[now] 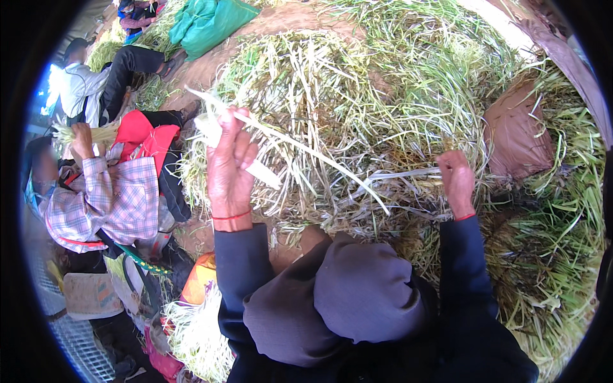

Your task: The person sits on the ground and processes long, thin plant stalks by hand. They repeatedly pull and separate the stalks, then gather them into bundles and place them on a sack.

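My left hand (pixel 230 179) is raised at centre left, its thumb and fingers closed on a long, thin, pale stalk (pixel 316 154). The stalk slants down to the right and its far end hangs free. A broader white piece (pixel 265 175) shows on both sides of the same hand; its exact shape is partly hidden by the fingers. Off to the right, my right hand (pixel 457 184) is curled, the fingertips pinched on a flat, whitish leaf strip (pixel 404 174) that stretches left from them. Both hands are above a wide heap of cut leaves (pixel 335 105).
Two co-workers sit at the left; the nearer one's hand (pixel 82 140) grips a bundle of stalks. A green sack (pixel 210 26) lies at the far side, a brown plastic sheet (pixel 519 131) at the right. Pale stalks (pixel 201 330) are piled by my left elbow.
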`<state>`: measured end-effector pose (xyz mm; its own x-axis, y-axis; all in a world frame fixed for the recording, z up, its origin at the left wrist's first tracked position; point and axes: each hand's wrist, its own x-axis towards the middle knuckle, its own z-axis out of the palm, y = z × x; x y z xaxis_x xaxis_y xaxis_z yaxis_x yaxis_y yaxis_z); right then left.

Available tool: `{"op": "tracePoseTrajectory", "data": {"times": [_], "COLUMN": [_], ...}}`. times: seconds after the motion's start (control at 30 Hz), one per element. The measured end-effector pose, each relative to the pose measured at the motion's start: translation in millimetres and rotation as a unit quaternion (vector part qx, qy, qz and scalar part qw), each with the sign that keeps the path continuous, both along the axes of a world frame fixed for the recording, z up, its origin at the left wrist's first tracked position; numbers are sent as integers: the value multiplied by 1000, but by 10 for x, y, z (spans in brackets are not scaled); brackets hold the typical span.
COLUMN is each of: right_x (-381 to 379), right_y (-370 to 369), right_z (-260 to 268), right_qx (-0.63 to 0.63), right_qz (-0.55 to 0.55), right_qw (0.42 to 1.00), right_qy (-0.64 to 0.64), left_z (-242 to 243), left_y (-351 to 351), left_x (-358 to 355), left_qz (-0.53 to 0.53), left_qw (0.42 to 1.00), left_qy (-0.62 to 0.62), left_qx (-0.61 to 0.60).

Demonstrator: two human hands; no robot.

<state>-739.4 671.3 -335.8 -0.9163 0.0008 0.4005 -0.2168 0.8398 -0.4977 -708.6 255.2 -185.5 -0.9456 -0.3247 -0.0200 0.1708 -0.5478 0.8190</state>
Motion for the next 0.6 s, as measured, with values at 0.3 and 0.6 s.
{"op": "tracePoseTrajectory", "data": {"times": [0.3, 0.6], "right_x": [677, 757], "right_y": [-949, -1185], "right_z": [324, 821], "right_qx": [-430, -387], "right_qz": [384, 365], "right_qw": [636, 744], "right_qy": [-513, -404], "left_z": [165, -108], "left_y": [100, 297], "left_x": [-84, -28], "left_qz": [-22, -47], "left_qw": [999, 997], "left_qy": [11, -6], "left_qx": [-26, -55]}}
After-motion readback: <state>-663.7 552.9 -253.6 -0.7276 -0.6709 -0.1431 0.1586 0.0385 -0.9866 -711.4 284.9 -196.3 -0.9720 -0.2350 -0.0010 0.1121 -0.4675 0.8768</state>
